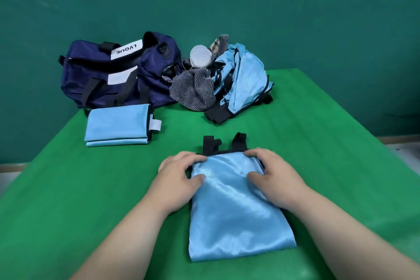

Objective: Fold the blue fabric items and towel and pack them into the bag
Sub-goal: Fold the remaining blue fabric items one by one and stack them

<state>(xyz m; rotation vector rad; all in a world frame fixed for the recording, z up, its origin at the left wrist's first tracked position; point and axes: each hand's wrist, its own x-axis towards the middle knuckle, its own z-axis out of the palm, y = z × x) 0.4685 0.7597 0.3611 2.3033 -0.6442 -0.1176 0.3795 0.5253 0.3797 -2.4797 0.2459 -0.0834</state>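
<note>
The shiny light-blue satin fabric item (236, 211) lay part-folded on the green felt table (68, 188), nearest the person. The left hand (181, 175) and right hand (270, 173) gripped its far corners with curled fingers. It was judged light, limp and slippery, best grasped at the hemmed corners.

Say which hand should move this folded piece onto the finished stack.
Probably left. The left hand holds the piece at its left edge, and the stack lies on that side; the right hand would have to cross.
</note>
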